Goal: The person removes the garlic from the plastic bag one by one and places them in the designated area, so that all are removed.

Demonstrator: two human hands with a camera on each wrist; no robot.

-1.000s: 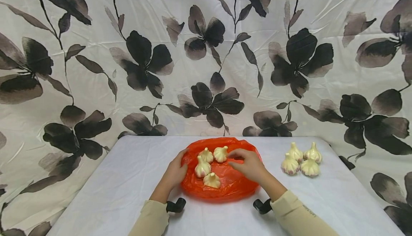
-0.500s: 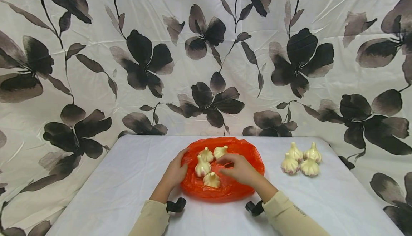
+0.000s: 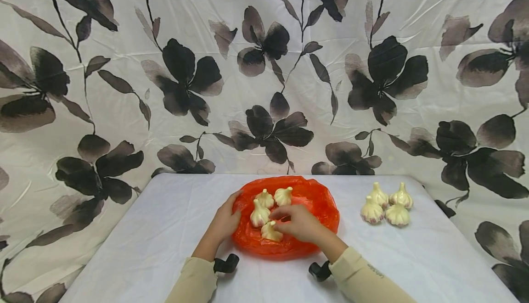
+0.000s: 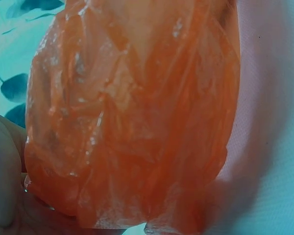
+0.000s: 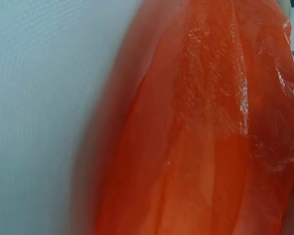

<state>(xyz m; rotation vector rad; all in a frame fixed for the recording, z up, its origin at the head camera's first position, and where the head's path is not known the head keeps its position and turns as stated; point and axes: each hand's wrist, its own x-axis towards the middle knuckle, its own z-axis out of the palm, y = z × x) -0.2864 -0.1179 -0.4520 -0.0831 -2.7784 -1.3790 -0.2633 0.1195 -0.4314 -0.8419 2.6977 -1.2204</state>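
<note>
A red plastic bag [image 3: 297,243] lies spread on the table with its mouth up, holding several garlic bulbs. My left hand [image 3: 226,218] holds the bag's left rim, thumb on the inner side; in the left wrist view the bag [image 4: 137,122] covers most of its fingers. Over the bag, my right hand [image 3: 301,224] has thumb and fingers apart beside the nearest garlic bulb [image 3: 270,232]. Whether they touch it I cannot tell. Just behind stand a larger bulb [image 3: 260,215] and two others, one of them a bulb [image 3: 283,196] at the back.
Several more garlic bulbs [image 3: 397,214] stand grouped on the right of the white-covered table [image 3: 157,229]. A floral cloth [image 3: 264,64] hangs behind the far edge. Each wrist carries a black camera mount.
My right hand has moved left and nearer across the bag, from beside the back bulb to the nearest one. My left hand has stayed on the rim.
</note>
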